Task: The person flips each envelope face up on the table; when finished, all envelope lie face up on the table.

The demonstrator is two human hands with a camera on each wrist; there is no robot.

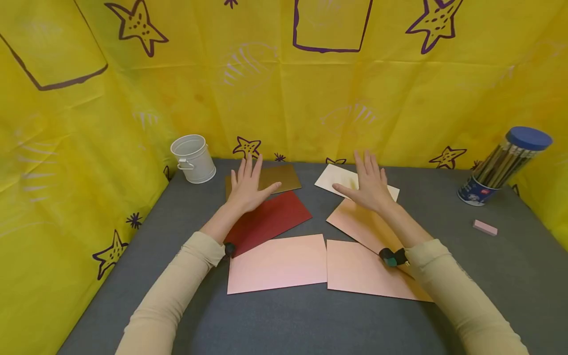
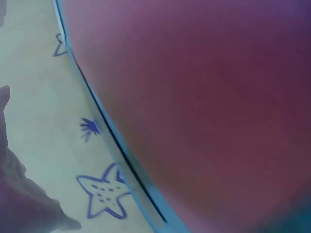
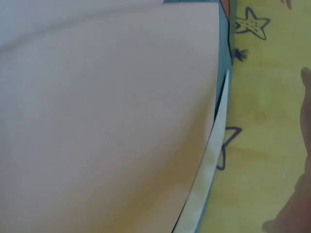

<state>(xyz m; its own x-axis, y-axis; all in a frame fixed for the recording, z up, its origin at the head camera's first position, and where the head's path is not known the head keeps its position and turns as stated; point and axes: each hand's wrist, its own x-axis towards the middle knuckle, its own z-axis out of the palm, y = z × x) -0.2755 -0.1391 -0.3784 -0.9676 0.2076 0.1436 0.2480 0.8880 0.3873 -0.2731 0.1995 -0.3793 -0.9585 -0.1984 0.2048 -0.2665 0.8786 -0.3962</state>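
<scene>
Fingers spread and straight, my left hand (image 1: pixel 248 190) is over the brown card (image 1: pixel 284 177) and the top of the dark red card (image 1: pixel 275 217). The right hand (image 1: pixel 370 186), likewise spread, overlaps the cream card (image 1: pixel 330 177) and the upper part of the peach card (image 1: pixel 355 222). Neither hand grips anything. Two pale pink cards lie nearer me, a left one (image 1: pixel 279 266) partly under the red card and a right one (image 1: pixel 368 273) partly covered by the peach card and right forearm. Red card (image 2: pixel 209 111) fills most of the left wrist view.
A white metal bucket (image 1: pixel 197 160) stands at the back left. At the back right is a blue-lidded tub of pencils (image 1: pixel 499 167), with a pink eraser (image 1: pixel 485 227) in front. Yellow patterned cloth (image 1: pixel 284 98) closes off the grey table's (image 1: pixel 284 325) back and sides.
</scene>
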